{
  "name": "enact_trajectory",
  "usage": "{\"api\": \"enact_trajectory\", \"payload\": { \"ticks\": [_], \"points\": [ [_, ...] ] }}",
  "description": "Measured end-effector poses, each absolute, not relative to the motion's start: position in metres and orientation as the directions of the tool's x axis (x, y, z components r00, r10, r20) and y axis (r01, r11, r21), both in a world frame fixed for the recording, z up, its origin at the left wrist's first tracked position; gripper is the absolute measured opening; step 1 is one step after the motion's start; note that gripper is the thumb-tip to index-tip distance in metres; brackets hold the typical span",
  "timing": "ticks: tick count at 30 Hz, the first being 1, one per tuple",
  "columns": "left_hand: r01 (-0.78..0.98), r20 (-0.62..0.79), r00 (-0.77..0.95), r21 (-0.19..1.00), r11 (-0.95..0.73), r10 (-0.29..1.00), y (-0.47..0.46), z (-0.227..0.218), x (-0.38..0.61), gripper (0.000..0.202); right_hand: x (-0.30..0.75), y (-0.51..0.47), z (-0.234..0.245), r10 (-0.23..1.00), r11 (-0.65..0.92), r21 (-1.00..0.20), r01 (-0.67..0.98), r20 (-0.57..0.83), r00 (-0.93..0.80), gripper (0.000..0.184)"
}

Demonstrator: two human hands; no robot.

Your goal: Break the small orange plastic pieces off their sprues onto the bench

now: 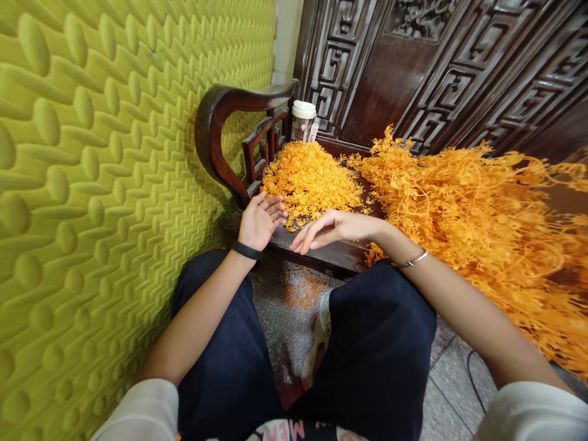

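My left hand (263, 218) is open, palm turned up and inward, at the near left edge of a heap of small orange plastic sprigs (316, 180). Beside it, my right hand (328, 229) hangs palm down over the front edge of the dark wooden bench (340, 252), its fingers stretched out and pointing left. I see nothing held in either hand. A large bundle of orange artificial foliage (478, 214) spreads over the right side of the bench and past its edge.
A clear cup with a white lid (303, 119) stands behind the heap. A curved wooden armrest (215, 135) rises at the left, near a yellow padded wall (114, 153). Orange bits (303, 288) lie on the speckled floor, and a black cable (473, 380) runs at the right.
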State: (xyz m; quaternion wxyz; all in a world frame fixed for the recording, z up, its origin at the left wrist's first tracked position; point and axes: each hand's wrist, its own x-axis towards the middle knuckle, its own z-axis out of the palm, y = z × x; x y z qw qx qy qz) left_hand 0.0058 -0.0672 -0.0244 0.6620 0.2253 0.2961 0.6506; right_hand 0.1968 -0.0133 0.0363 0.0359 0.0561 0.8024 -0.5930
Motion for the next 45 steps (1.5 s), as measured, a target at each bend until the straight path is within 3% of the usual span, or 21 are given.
{"api": "enact_trajectory", "payload": {
  "ticks": [25, 27, 29, 32, 36, 41, 45],
  "points": [
    [-0.707, -0.121, -0.057, 0.706, 0.045, 0.991, -0.070, -0.020, 0.004, 0.038, 0.197, -0.012, 0.038, 0.081, 0.348, -0.927, 0.137, -0.116, -0.990, 0.017],
    [-0.693, -0.121, -0.068, 0.720, 0.040, 0.990, -0.069, -0.021, 0.003, 0.036, 0.195, -0.014, 0.039, 0.139, 0.344, -0.930, 0.132, -0.088, -0.986, 0.017],
    [-0.681, -0.116, -0.074, 0.732, 0.034, 0.990, -0.068, -0.022, 0.003, 0.035, 0.193, -0.015, 0.038, 0.283, 0.322, -0.936, 0.141, -0.047, -0.958, 0.023],
    [-0.636, -0.141, -0.085, 0.770, 0.055, 0.986, -0.066, -0.025, 0.006, 0.031, 0.194, -0.009, 0.032, 0.593, 0.304, -0.934, 0.188, 0.031, -0.805, 0.035],
    [-0.300, -0.137, -0.127, 0.949, 0.093, 0.982, -0.065, -0.032, 0.010, 0.023, 0.204, 0.011, 0.021, 0.905, 0.238, -0.903, 0.359, 0.071, -0.420, 0.039],
    [0.026, -0.032, -0.106, 0.999, 0.035, 0.994, -0.063, -0.041, 0.017, 0.012, 0.219, 0.037, 0.006, 0.998, -0.019, -0.837, 0.547, 0.017, 0.060, 0.044],
    [0.325, 0.084, 0.019, 0.942, -0.085, 0.996, -0.063, -0.048, 0.028, 0.008, 0.219, 0.044, -0.007, 0.977, -0.200, -0.807, 0.556, -0.121, 0.176, 0.062]
  ]
}}
